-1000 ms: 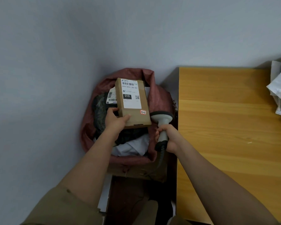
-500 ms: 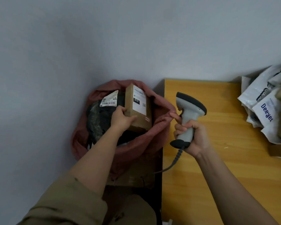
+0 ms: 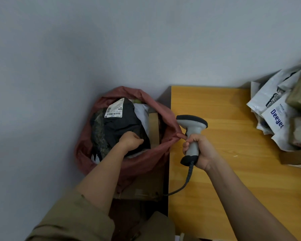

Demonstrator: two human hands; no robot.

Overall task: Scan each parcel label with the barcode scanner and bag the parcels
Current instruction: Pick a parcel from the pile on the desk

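Observation:
A dark red bag [image 3: 87,141] stands open on the floor against the wall, left of the table. Inside lie a black parcel [image 3: 122,122] with a white barcode label [image 3: 114,110], a white mailer, and the brown cardboard box [image 3: 154,129] standing on edge along the bag's right side. My left hand [image 3: 130,140] is inside the bag, its fingers curled, resting on the black parcel and apart from the box. My right hand [image 3: 202,152] grips the grey barcode scanner [image 3: 192,124] upright at the table's left edge, and its forefinger touches the bag's rim.
The wooden table [image 3: 233,171] fills the right side. A heap of white mailers and brown parcels [image 3: 281,115] lies at its far right. The scanner's cable [image 3: 186,181] hangs over the table edge. A flat cardboard piece [image 3: 142,186] sits under the bag.
My left hand lowered the brown box into the bag and let go of it. My right hand brought the scanner up from beside the bag to the table edge.

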